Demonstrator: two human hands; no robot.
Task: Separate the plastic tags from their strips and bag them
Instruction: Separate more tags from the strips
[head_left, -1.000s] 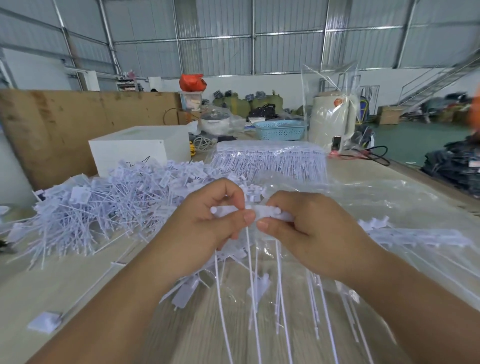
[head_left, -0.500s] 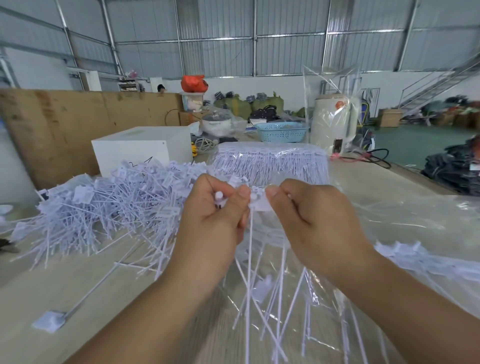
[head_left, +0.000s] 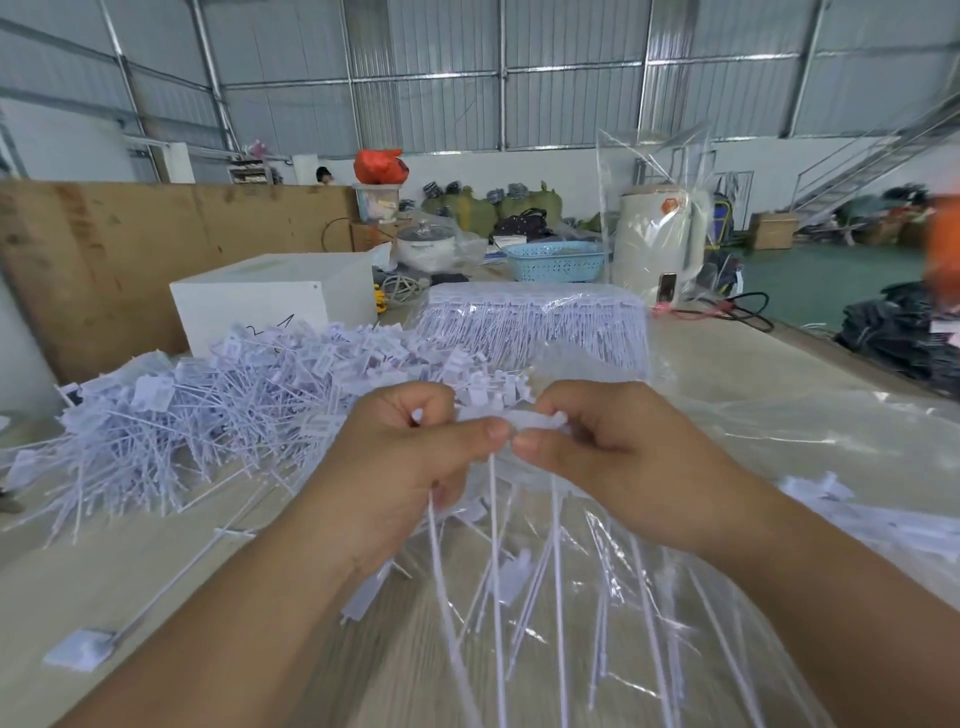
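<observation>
My left hand (head_left: 400, 467) and my right hand (head_left: 613, 452) are raised side by side over the table, thumbs almost touching. Between them they pinch a white plastic tag strip (head_left: 530, 418), and its long thin tails (head_left: 493, 561) hang down under the hands. Below the hands lies a clear plastic bag (head_left: 649, 597) with several loose tags inside. A big heap of separated white tags (head_left: 234, 410) covers the table to the left. A bagged bundle of whole strips (head_left: 535, 322) stands behind the hands.
A single tag (head_left: 83, 647) lies at the near left of the wooden table (head_left: 130, 561). A white box (head_left: 270, 296), a blue basket (head_left: 556, 260) and a white kettle (head_left: 660, 234) under clear film stand at the back. More tags (head_left: 857, 514) lie at right.
Both hands dropped a little toward me from half a second ago, and the strip again spans between the two thumbs. The hanging tails swing beneath them.
</observation>
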